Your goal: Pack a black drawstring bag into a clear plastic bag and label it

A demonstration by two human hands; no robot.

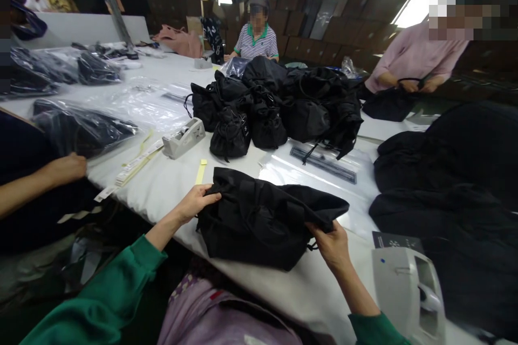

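Note:
A black fabric bag (254,221) lies at the table's near edge, held between my two hands. My left hand (198,202) pinches its upper left corner, thumb on top. At the right end, my right hand (329,240) grips the bag's side, with some fingers hidden behind the cloth. A short cord hangs beside that hand. Just beyond the bag lie clear plastic bags (324,167) with a dark printed strip. Farther back stands a pile of black drawstring bags (267,102).
Tape dispensers stand at left (184,137) and near right (408,291). Black bags (453,199) are heaped along the right. A co-worker's hand (65,170) holds plastic-wrapped black goods at left. Two other people work across the white table (154,194). Paper strips (131,170) lie left.

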